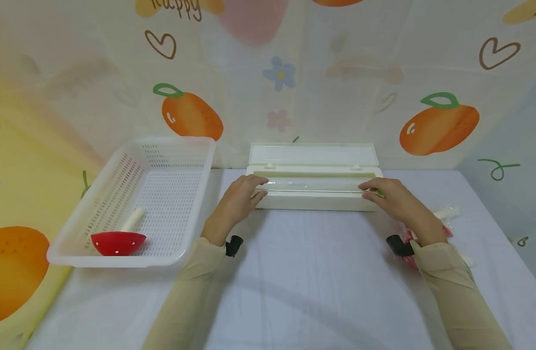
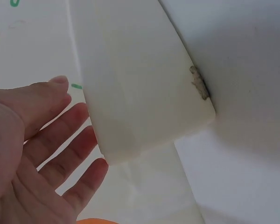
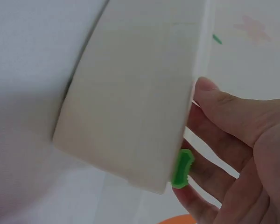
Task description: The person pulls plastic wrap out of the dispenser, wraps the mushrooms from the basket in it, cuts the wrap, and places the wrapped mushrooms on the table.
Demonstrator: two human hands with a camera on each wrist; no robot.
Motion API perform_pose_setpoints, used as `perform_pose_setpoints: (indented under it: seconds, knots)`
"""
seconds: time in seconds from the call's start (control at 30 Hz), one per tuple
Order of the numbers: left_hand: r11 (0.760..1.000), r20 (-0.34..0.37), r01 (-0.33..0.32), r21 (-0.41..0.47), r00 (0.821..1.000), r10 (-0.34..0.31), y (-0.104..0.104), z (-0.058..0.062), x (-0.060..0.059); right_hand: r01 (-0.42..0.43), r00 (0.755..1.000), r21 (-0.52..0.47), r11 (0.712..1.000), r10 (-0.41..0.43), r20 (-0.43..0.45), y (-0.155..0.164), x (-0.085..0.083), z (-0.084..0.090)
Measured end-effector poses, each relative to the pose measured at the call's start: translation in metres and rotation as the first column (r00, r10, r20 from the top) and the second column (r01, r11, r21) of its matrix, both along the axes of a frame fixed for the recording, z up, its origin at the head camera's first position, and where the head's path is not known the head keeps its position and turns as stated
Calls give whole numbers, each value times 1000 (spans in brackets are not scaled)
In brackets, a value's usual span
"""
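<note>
Two hands, left hand (image 1: 238, 198) and right hand (image 1: 392, 197), rest relaxed fingers on one open dispenser box (image 1: 313, 192).

Both arms reach forward in beige sleeves; the left hand (image 1: 238, 197) and right hand (image 1: 392, 197) rest apart, fingers loosely extended.

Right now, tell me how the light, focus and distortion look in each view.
Head view: even, soft light, faint shadows under the forearms, wide-angle bowing at the edges, box sharp. Left wrist view: bright and washed out, left hand slightly soft up close. Right wrist view: box wall fills the frame, green slider and right hand blurred.
</note>
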State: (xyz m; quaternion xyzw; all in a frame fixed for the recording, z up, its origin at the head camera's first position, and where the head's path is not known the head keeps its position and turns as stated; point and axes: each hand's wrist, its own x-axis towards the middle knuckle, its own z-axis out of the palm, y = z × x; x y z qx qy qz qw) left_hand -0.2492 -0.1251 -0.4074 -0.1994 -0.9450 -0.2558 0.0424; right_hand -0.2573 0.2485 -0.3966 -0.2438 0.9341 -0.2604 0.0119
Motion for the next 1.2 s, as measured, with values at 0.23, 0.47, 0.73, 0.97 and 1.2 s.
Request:
perform_pose_setpoints:
  seconds: [0.23, 0.47, 0.73, 0.97, 1.2]
  knots:
    - [991, 44, 37, -128, 999, -32, 3, 3, -11, 9, 1000, 24, 1000, -8, -26, -1, -7, -5]
    - [998, 69, -7, -65, 998, 11, 5, 1, -17, 20, 998, -23, 1000, -22, -60, 1, -11, -11]
    - [999, 5, -14, -35, 1000, 14, 7, -5, -22, 75, 994, -48, 996, -78, -77, -1, -12, -14]
    - [998, -17, -37, -44, 999, 36, 9, -7, -21, 110, 992, -61, 992, -113, -52, -4, -10, -15]
    - [998, 46, -69, -15, 996, 70, 8, -4, -19, 128, 990, -112, 985, -133, -41, -5, -7, -14]
